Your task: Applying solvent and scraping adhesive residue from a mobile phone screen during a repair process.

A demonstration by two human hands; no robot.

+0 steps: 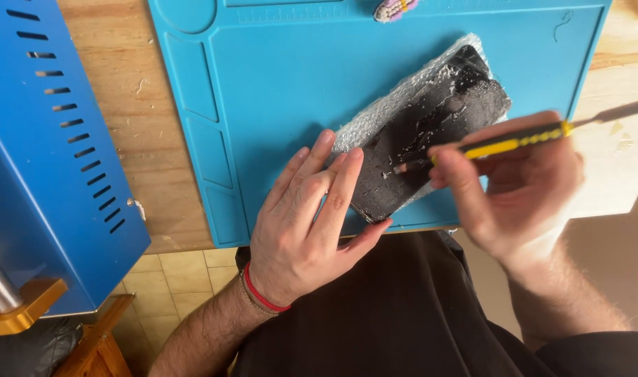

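Nearest, a dark lap (395,307) filling the bottom of the view, with tan floor tiles (172,272) to its left. Just above, left hand (308,227) laid flat, fingers spread and pressed on the near end of a black phone-shaped slab (430,139), thumb hooked round its lower corner; red and beaded bands at the wrist. Right hand (514,188) closed in a pen grip round a yellow-and-black tool (504,144), tip touching the slab's face near the middle, handle running off to the right edge. Slab lying at a slant on the blue work mat (263,84), speckled with white flecks, resting on crinkled clear wrapping (395,98) showing along its upper left side. Right hand covering part of the slab's right edge. Mat on a pale wooden bench (123,126). Far left, a blue metal housing with slots (47,139), a brass-coloured fitting (22,307) below it. At the far top edge, a small beaded object (394,8).
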